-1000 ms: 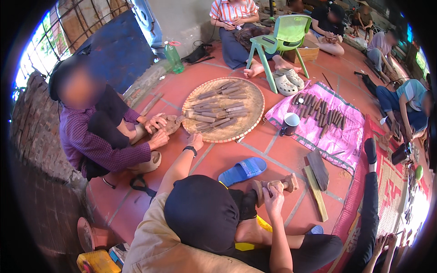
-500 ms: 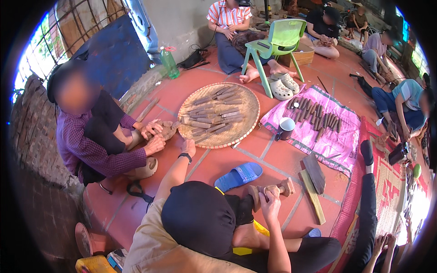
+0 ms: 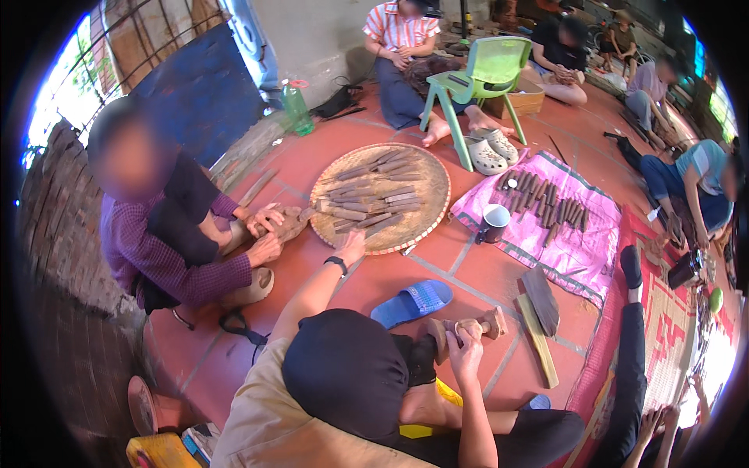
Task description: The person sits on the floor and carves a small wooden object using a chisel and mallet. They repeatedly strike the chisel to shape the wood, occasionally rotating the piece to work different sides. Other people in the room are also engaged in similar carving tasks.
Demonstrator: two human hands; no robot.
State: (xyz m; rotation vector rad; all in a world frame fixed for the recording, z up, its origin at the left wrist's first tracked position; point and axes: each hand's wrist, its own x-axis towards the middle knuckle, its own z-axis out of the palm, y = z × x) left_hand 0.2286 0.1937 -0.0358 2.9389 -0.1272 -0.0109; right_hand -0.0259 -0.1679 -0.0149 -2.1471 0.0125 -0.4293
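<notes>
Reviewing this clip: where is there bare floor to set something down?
Red tile lies bare between the round tray, mug and blue slipper, and between the green bottle and that tray. The tray and pink cloth are crowded with brown sticks.

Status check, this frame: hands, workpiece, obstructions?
Left hand at tray rim, grip unclear. Right hand gripping wooden piece. Blue sandal close by.

Left hand (image 3: 351, 246): at the near rim of a round tan woven tray (image 3: 434, 187), grip unclear from here
Brown wooden sticks (image 3: 347, 213): spread beyond that hand
Right hand (image 3: 466, 349): fingers round a carved brown wooden piece (image 3: 495, 322)
Blue plastic slipper (image 3: 394, 312): between the two hands
</notes>
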